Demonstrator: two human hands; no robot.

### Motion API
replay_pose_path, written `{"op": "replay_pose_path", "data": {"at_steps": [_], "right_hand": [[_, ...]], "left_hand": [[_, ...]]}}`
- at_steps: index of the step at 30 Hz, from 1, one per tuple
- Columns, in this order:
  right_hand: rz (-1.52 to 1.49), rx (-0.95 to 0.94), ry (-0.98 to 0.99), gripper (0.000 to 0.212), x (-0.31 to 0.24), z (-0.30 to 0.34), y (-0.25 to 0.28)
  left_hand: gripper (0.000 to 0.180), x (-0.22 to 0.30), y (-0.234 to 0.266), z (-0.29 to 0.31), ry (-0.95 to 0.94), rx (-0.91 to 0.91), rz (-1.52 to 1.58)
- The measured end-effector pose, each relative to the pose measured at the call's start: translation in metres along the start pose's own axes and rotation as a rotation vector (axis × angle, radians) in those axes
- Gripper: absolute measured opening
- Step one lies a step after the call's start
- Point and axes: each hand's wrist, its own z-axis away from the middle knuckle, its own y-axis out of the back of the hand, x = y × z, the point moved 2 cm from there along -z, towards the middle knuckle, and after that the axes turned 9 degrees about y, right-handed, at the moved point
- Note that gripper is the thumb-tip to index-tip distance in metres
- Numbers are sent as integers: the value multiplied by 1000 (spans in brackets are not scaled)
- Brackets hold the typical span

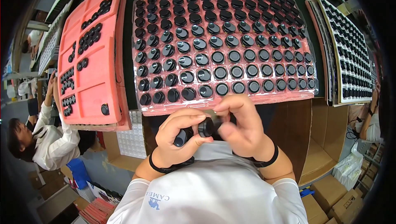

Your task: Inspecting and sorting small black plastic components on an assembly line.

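In front of my chest, my left hand (178, 135) is closed, pinching a round black cap-like piece (205, 128) between thumb and index finger. A second black piece with a shiny end (180, 138) is tucked into the same palm. My right hand (242, 127) is curled beside the pinched piece, its thumb and index fingertips around a dark, motion-blurred bit that I cannot make out. Just beyond both hands lies a pink tray with a clear plastic insert (165, 109), filled with rows of black pieces. Some of these show glossy slanted tops, others flat round faces.
To the left, a pink compartment tray (95, 96) holds clusters of black pieces. At right stands a white tray (350, 99) with rows of black parts. Open cardboard boxes (324, 141) are below the table edge. Another person (53, 139) works at far left.
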Motion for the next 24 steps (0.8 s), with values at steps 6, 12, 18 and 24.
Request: {"op": "replay_pose_path", "data": {"at_steps": [6, 12, 18, 24], "right_hand": [[-320, 112, -154, 33, 0, 5, -2], [32, -30, -9, 40, -3, 2, 7], [149, -41, 18, 33, -6, 0, 8], [253, -94, 121, 31, -9, -3, 13]], "left_hand": [[43, -2, 1, 2, 23, -12, 38], [44, -1, 3, 2, 38, 10, 40], [49, -4, 4, 2, 56, 6, 25], [53, -6, 0, 5, 228, -7, 175]]}}
